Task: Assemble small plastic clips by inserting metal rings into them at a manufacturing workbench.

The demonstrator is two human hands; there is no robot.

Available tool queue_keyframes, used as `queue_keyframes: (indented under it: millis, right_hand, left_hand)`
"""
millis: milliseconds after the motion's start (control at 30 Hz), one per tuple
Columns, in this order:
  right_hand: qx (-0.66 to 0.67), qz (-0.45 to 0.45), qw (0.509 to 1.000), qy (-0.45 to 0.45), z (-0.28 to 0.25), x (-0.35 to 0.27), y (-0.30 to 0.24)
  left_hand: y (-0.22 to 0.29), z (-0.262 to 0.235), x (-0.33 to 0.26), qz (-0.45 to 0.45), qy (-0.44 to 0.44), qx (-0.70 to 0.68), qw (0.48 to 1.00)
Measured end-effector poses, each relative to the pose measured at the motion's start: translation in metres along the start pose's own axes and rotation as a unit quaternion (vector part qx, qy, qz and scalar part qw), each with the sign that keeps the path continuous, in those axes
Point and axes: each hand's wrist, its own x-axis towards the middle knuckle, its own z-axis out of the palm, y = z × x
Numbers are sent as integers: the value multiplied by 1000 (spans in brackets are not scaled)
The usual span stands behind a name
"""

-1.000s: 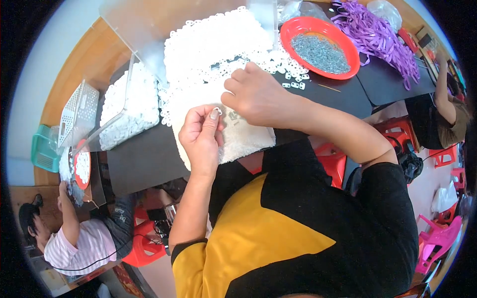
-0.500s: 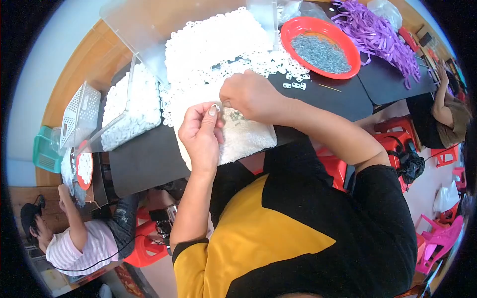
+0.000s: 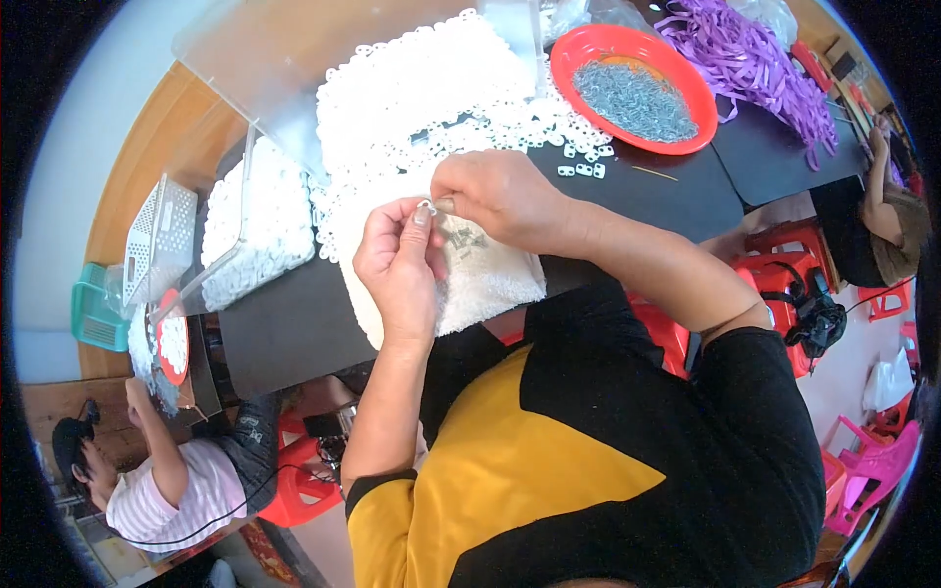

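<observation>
Between thumb and index finger of my left hand (image 3: 400, 257) is a small white plastic piece (image 3: 425, 207). My right hand (image 3: 508, 201) is closed, its thumb and fingertips pressed together against that piece; anything else in its grip is hidden. Both hands are above a cream fluffy towel (image 3: 500, 284) at the table's front edge. A small grey-green patch (image 3: 467, 240) shows on the towel, either tiny metal parts or a print. Just beyond lies a big heap of similar white plastic pieces (image 3: 417, 83), with a few loose ones (image 3: 583, 171) to the right.
Clear plastic bins (image 3: 257, 211) with white pieces stand left. A red bowl (image 3: 701, 122) of small metal parts and purple ribbons (image 3: 750, 78) lie at the back right of the black table (image 3: 676, 201). Other people (image 3: 181, 480) sit left and right, near red stools (image 3: 294, 480).
My right hand has come slightly down and its thumb now meets the white piece at my left fingertips. My left hand stays nearly in place, and the view has shifted slightly.
</observation>
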Motion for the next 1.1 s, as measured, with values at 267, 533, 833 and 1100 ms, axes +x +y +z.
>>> queue_keyframes:
  millis: [267, 533, 833, 1100]
  right_hand:
    - [-39, -35, 999, 8, 0, 0, 4]
    - [-48, -47, 998, 16, 2, 0, 3]
    - [-60, -61, 996, 8, 7, -1, 4]
    - [2, -68, 997, 36, 20, -3, 4]
  left_hand:
    - [-2, 0, 1, -2, -7, -4, 1000]
    - [-4, -1, 1, 3, -2, -6, 1000]
    - [-4, -1, -2, 12, -1, 2, 1000]
    - [-12, -3, -3, 27, 19, -32, 999]
